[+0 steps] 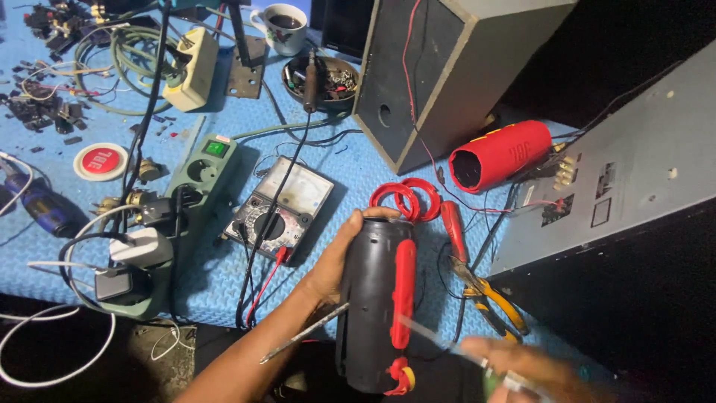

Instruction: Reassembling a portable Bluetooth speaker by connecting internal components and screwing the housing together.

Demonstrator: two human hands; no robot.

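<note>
One black speaker shell (373,306), red strap, left hand (335,261) gripping it, right hand (522,369) blurred, grip unclear

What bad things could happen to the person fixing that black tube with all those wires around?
The left hand alone holds the black tube upright, so it might slip and drop. The right hand is blurred with a thin tool, which could poke fingers. The full cup stands near the power strip; a spill there could be dangerous.
</note>
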